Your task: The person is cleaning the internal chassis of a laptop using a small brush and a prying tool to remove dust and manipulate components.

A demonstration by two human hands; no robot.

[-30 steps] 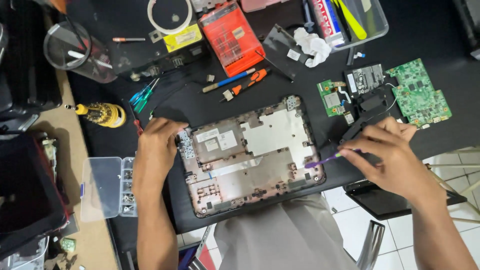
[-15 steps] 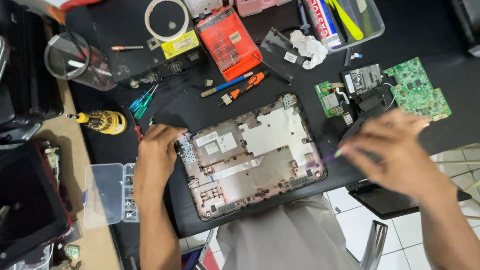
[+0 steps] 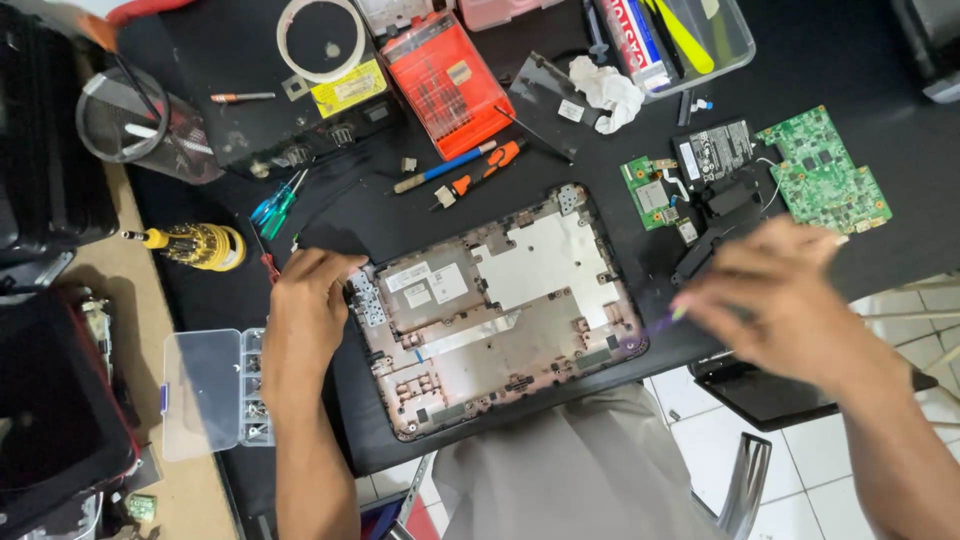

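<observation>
Lifting off the laptop base shell (image 3: 497,320) at the desk's near edge, the blurred right hand (image 3: 785,300) stays pinched on a purple tool (image 3: 672,316); the left hand (image 3: 305,305) remains flat on the shell's left rim, steadying it.

Bare forearms, grey-beige trousers (image 3: 560,470)

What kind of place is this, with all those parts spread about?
Most likely an electronics repair bench: an opened laptop shell lies on the black table, with green circuit boards beside it and an orange case of screwdriver bits nearby.
</observation>
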